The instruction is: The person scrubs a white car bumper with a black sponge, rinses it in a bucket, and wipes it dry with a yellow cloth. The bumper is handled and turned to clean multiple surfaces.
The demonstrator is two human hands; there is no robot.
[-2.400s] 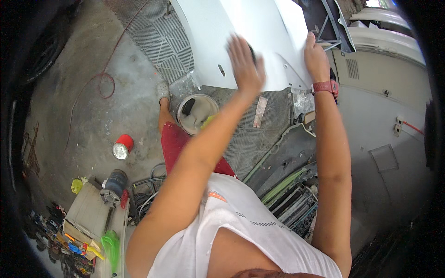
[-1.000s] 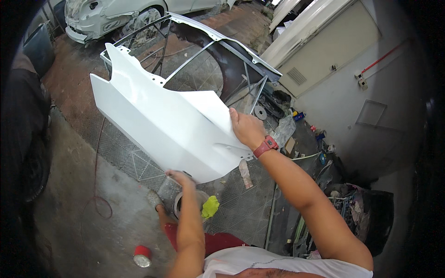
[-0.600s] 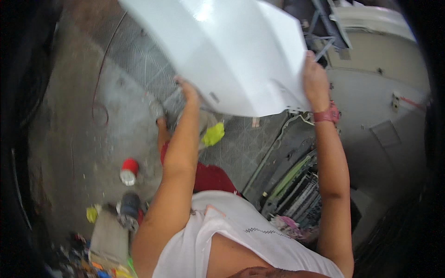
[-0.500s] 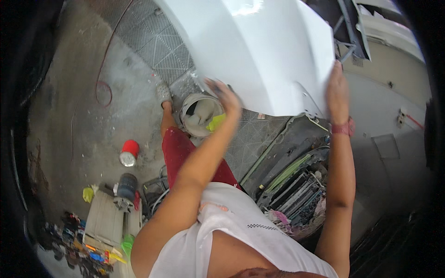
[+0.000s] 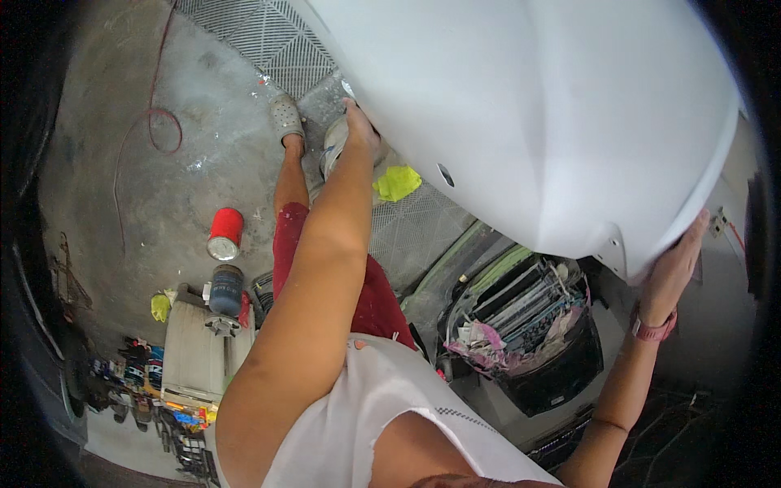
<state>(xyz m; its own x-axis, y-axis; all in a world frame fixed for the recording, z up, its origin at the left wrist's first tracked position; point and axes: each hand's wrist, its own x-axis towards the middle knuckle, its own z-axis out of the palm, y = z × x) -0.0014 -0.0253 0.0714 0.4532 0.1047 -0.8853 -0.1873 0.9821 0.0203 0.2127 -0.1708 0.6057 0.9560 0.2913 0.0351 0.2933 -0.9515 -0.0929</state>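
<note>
A large white car body panel (image 5: 504, 114), curved like a hood, fills the upper right. Its left edge meets my left hand (image 5: 362, 130), whose fingers are closed around it. At the panel's lower right corner, near a small flange with holes, my right hand (image 5: 674, 264) grips the edge with the fingers partly hidden behind it. A red band circles my right wrist. Beneath my left forearm a round bucket (image 5: 333, 145) shows in part, with a yellow-green cloth (image 5: 397, 184) beside it.
Below the panel lies a car's front end (image 5: 521, 317) with exposed parts and crumpled masking. A red can (image 5: 225, 233) stands on the floor at left, near a dark canister (image 5: 225, 290) on a beige box (image 5: 191, 350). A thin red hose (image 5: 150, 114) loops across the floor.
The white panel has swung nearer and turned, its lower right corner moving right and down. My left hand has moved up-left onto its edge; my right hand has moved right and down with it.
</note>
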